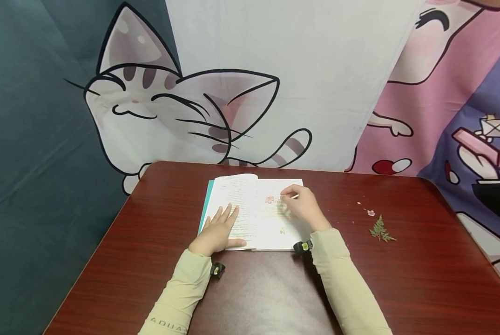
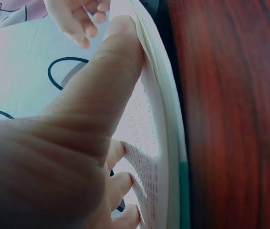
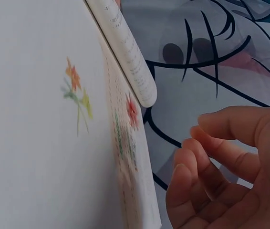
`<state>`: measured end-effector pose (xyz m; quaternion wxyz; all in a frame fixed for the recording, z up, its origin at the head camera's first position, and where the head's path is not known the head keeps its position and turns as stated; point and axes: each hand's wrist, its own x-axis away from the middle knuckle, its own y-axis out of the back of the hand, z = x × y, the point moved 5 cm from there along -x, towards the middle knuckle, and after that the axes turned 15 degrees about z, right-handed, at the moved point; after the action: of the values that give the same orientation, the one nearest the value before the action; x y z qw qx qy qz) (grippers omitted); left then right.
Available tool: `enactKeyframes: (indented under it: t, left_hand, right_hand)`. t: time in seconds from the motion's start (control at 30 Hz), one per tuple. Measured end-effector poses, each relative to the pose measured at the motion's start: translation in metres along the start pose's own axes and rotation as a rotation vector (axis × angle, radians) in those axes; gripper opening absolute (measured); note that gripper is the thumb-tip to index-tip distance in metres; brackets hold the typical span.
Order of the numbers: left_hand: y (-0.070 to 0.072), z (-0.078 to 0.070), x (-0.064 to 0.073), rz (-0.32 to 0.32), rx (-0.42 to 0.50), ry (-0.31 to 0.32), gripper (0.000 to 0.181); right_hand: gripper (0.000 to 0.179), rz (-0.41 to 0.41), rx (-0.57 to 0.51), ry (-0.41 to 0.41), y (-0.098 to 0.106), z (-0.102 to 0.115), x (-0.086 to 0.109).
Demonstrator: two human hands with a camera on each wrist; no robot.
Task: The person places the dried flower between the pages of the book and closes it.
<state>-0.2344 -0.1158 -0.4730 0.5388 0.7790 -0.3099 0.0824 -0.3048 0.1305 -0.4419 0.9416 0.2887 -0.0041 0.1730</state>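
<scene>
A book with a teal cover [image 1: 204,209] lies spread on the table. My left hand [image 1: 217,231] rests flat on its left page [image 1: 235,190], fingers fanned out; the thumb [image 2: 118,52] lies along the lower edge. Over the right page [image 1: 271,228] hovers my right hand [image 1: 303,207], its fingers loosely bent and the thumb tip close to the index fingertip. No object shows between those fingertips in the right wrist view. Beside them on the page is a reddish flower figure [image 1: 269,199]. Lower down sits a smaller orange and yellow flower figure [image 3: 73,76].
To the right of the book, a green fern-like sprig [image 1: 381,229] lies on the dark red wooden table [image 1: 149,260]. A small pale pink blossom [image 1: 371,213] and several tiny petal bits lie near it. A cartoon cat curtain [image 1: 296,56] hangs behind the table.
</scene>
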Motion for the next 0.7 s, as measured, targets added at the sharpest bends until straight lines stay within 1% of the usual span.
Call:
enactKeyframes:
  t: [0.1, 0.3, 0.47, 0.57, 0.7]
  left_hand:
    - [0.0, 0.0, 0.0, -0.004, 0.001, 0.001, 0.102]
    - [0.001, 0.0, 0.0, -0.005, -0.001, 0.0, 0.103]
    - [0.002, 0.0, 0.001, -0.01, 0.004, -0.006, 0.102]
    - [0.002, -0.001, 0.003, -0.007, 0.014, -0.009, 0.102]
    - [0.002, -0.003, 0.003, -0.003, 0.015, -0.008, 0.101]
  right_hand:
    - [0.013, -0.002, 0.019, -0.004, 0.006, -0.002, 0.006]
    - [0.02, -0.044, 0.124, -0.031, 0.018, -0.011, 0.015]
    - [0.026, -0.065, 0.151, -0.064, 0.023, -0.018, 0.02]
    - [0.034, -0.044, 0.162, -0.1, 0.025, -0.023, 0.023]
    - [0.046, 0.004, 0.214, -0.153, 0.025, -0.03, 0.025]
